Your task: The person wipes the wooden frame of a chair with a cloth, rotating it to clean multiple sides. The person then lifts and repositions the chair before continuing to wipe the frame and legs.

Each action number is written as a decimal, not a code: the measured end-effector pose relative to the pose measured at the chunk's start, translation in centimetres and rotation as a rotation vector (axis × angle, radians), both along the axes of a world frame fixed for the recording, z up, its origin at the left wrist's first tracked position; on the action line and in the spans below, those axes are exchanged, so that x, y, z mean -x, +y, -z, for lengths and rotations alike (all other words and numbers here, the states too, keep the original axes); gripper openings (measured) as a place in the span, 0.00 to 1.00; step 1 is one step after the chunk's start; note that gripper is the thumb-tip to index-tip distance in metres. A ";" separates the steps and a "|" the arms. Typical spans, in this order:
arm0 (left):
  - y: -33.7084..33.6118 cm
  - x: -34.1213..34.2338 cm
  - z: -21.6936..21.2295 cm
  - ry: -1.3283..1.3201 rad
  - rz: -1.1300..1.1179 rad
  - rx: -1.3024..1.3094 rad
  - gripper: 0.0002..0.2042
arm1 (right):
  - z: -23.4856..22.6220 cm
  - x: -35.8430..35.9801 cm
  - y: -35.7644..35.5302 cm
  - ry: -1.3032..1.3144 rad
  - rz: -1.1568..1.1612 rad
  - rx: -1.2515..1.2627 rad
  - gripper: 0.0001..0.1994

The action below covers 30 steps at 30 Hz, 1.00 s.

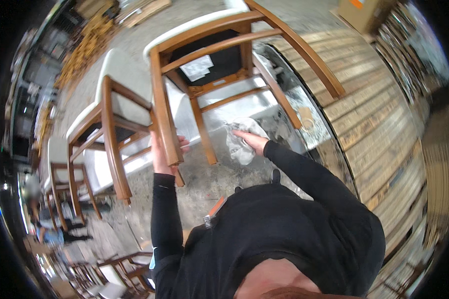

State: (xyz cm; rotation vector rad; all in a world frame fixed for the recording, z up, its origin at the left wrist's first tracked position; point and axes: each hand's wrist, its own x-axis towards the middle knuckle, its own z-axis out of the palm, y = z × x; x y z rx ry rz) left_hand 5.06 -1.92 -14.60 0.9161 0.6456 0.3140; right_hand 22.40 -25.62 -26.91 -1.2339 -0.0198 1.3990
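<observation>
A wooden chair (168,114) with a pale padded seat is tipped so its legs point toward me. Its black underside (225,61) shows, with white papers (197,68) on it. My left hand (165,150) is closed around the near-left leg, close to the leg's end; the leg partly hides the fingers. To the right of that, my right hand (253,141) holds a crumpled white cloth (240,149), fingers lying over it and the cloth hanging below. The cloth is near the chair's other legs; whether it touches one I cannot tell.
Similar chairs (110,109) stand in a row to the left on a shiny, light-coloured surface (224,117). A slatted wooden platform (379,134) lies to the right, beside stacked cardboard (440,164). A roll of tape (308,124) sits near the platform's edge. Another person (55,235) is far left.
</observation>
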 end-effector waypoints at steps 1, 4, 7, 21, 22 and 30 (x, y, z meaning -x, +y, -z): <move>-1.4 0.3 1.3 -0.030 0.005 0.049 0.36 | -0.4 0.6 0.6 0.054 -0.012 -0.131 0.28; -8.1 1.1 7.0 0.258 0.197 -0.083 0.38 | -1.5 2.4 2.2 0.333 -0.100 -0.348 0.39; -13.5 0.8 13.5 0.448 0.034 -0.533 0.34 | -3.1 3.2 2.1 0.265 -0.425 -0.118 0.43; 9.7 -3.9 2.0 0.436 -0.353 -0.556 0.34 | -27.5 -24.3 -4.4 -1.233 0.046 -0.227 0.16; 10.0 -4.5 -0.5 0.224 -0.115 -0.307 0.31 | -28.8 -27.7 -3.5 -1.231 0.140 -0.154 0.16; 8.1 -12.7 -5.9 0.338 0.215 -0.509 0.15 | -22.3 -43.9 8.6 -1.282 0.181 0.642 0.36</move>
